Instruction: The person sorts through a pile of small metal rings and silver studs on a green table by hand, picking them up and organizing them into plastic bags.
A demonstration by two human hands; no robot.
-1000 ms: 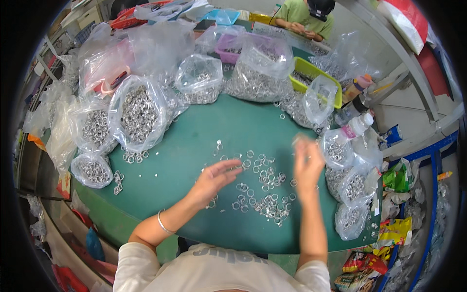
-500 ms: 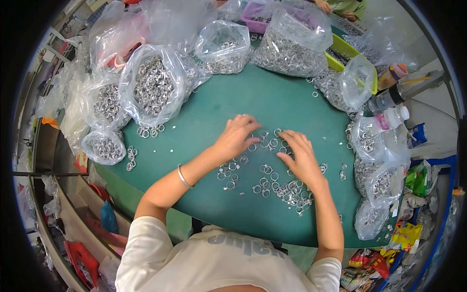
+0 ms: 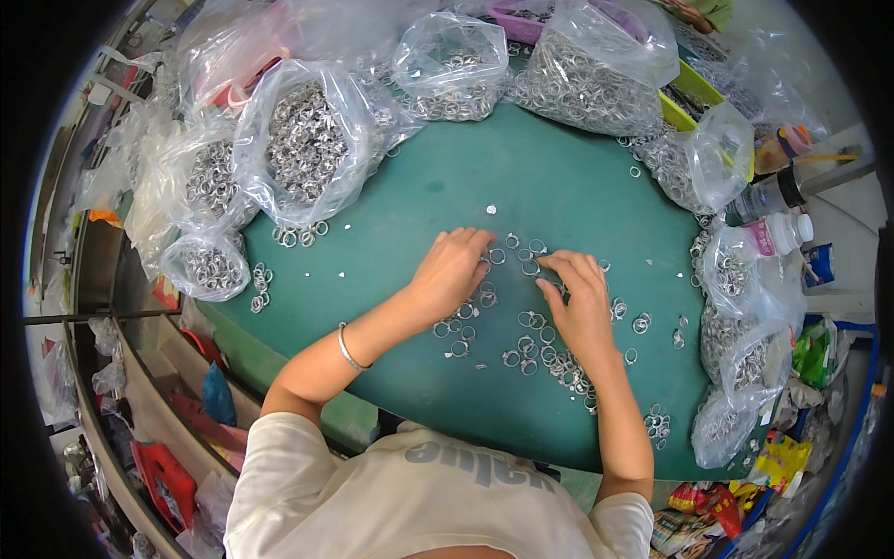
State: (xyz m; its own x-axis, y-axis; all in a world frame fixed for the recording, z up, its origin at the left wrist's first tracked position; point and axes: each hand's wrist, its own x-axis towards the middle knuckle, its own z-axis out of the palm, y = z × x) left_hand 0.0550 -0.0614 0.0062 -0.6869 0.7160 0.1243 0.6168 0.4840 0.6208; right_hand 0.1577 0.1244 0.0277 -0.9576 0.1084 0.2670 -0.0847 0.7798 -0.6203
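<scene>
Many silver metal rings [image 3: 528, 347] lie loose on the green tabletop [image 3: 410, 210], spread between and around my hands. My left hand [image 3: 453, 270] rests low over the table with its fingers curled in and its thumb drawn close; the fingertips are partly hidden, so what they hold cannot be made out. Beside its fingertips lies a single ring [image 3: 496, 256]. My right hand [image 3: 579, 303] has its thumb and forefinger apart, the forefinger reaching to a small group of rings [image 3: 531, 265]. Under and beside its wrist sits a denser heap of rings [image 3: 570, 373].
Clear plastic bags full of rings line the table's far and side edges, among them a large open bag [image 3: 307, 140] and a wide bag [image 3: 591, 84]. A yellow-green basket [image 3: 694, 93], a white-capped bottle [image 3: 782, 233] and a small ring cluster [image 3: 657, 424] are at right.
The whole view has shifted a little. My left hand has drawn back from the table's far side and its fingers have curled; a silver piece now shows beyond it. My right hand stays beside the rings.
</scene>
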